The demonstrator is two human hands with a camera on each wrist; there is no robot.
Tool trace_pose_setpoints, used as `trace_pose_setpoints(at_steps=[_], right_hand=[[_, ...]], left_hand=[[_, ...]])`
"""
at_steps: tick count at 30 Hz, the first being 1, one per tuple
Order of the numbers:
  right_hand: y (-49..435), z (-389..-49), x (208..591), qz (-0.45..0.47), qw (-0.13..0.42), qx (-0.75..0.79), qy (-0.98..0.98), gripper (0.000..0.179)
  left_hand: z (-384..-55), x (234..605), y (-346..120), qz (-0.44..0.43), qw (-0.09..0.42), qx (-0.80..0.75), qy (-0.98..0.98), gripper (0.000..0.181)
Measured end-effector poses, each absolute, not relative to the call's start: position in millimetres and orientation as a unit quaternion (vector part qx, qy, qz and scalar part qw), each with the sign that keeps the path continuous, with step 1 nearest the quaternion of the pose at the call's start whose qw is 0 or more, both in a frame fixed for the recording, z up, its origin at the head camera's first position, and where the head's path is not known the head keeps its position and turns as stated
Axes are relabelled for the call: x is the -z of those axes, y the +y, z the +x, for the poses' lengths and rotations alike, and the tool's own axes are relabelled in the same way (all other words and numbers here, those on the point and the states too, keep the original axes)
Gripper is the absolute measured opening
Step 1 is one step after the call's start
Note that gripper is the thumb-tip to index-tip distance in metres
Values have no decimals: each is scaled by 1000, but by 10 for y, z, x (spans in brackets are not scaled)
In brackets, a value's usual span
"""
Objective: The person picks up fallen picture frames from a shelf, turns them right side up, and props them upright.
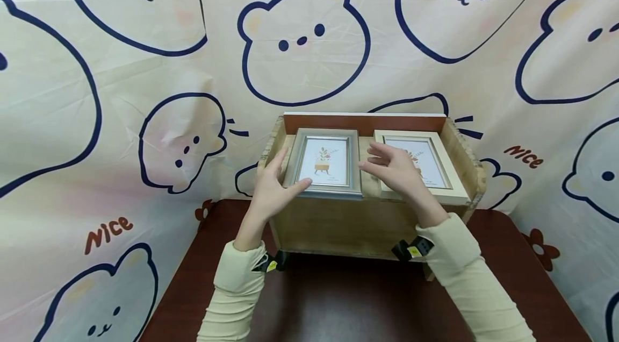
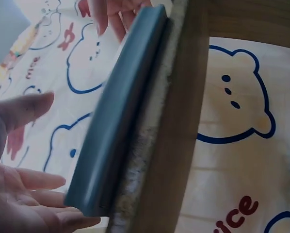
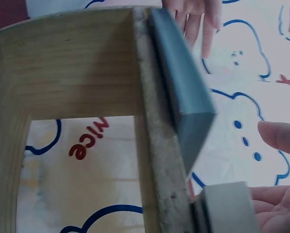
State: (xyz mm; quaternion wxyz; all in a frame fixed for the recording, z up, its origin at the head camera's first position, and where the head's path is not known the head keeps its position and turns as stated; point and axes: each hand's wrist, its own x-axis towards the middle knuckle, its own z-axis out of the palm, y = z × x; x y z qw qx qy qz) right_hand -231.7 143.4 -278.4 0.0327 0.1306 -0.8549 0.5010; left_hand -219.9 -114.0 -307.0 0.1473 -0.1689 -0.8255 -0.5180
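Observation:
Two picture frames lie side by side on a wooden shelf unit in the head view. The left one is a silver-grey picture frame around a plant print; the right one is a cream picture frame with a similar print, partly covered by my right hand. My left hand is at the silver frame's left side, fingers extended and thumb apart over its lower left corner. In the left wrist view, its fingertips are right at the frame's edge. My right hand hovers over the cream frame, fingers pointing toward the silver one.
The shelf unit has raised side walls and a reddish-brown back strip. It stands on a dark red-brown table. A cloth printed with cartoon bears hangs behind and around it.

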Motion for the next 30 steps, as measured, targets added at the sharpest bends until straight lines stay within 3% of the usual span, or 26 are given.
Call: trace_pose_setpoints(at_steps=[16, 19, 25, 30], right_hand=[[1224, -2735, 2765, 123, -5, -392, -912, 65], [1191, -2758, 2765, 138, 10, -367, -920, 54], [1159, -2762, 2777, 150, 31, -359, -921, 15], [1169, -2763, 2789, 144, 30, -377, -914, 13]], left_hand=[[-2257, 3191, -1103, -122, 111, 454, -876, 98], [-2258, 3174, -1098, -122, 104, 449, -879, 99], [-2287, 3184, -1077, -135, 106, 458, -872, 97], [-2317, 3205, -1058, -146, 124, 484, -854, 94]])
